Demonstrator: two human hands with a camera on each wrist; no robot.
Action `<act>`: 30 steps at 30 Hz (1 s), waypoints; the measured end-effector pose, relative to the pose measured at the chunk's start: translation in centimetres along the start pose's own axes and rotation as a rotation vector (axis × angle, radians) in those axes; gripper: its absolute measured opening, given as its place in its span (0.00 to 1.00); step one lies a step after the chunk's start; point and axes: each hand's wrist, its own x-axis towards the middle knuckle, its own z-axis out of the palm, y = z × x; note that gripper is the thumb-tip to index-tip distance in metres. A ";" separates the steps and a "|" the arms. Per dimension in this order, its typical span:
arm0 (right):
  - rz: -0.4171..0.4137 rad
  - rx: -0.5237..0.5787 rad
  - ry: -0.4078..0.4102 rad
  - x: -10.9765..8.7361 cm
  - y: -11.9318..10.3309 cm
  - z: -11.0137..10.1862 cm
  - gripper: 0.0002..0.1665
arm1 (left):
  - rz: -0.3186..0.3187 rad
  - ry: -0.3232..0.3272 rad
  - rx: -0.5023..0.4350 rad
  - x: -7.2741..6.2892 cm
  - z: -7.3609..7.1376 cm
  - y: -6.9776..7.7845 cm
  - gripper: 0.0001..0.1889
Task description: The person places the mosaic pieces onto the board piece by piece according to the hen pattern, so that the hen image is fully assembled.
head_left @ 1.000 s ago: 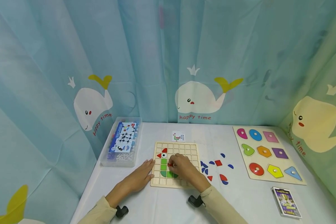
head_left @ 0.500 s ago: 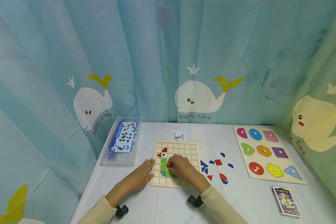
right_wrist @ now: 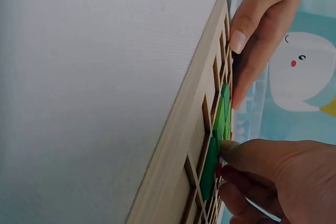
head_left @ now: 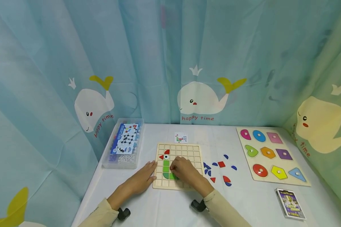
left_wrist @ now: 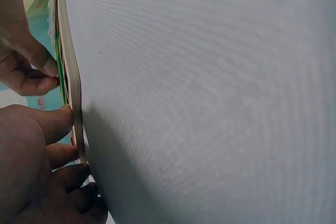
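Note:
A wooden grid board lies on the table, with flat green and red pieces and a round eye piece set in its squares as a bird figure. My left hand rests at the board's left edge, fingers straight and touching the rim. Over the middle of the grid my right hand pinches a small red piece between thumb and fingertips, right at the board beside the green pieces. Most of that red piece is hidden by the fingers.
Blue half-circles, a red square and other red pieces lie right of the board. A picture card lies behind it. Around stand a plastic box, a shape puzzle and a card pack.
My right hand stays at the same squares, its fingertips shifting slightly; the red piece shows less between them in the head view. The left hand has not moved.

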 end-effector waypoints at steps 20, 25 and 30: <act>0.152 0.095 -0.103 -0.2 0.6 -1.4 0.04 | -0.011 -0.010 -0.024 0.0 -0.1 0.1 0.33; 0.231 0.104 -0.053 -1.2 2.9 -2.9 0.04 | -0.019 -0.010 -0.017 0.0 0.0 0.0 0.33; 0.346 0.098 -0.044 -3.3 6.3 -5.1 0.09 | -0.024 -0.011 -0.022 -0.1 0.0 0.1 0.33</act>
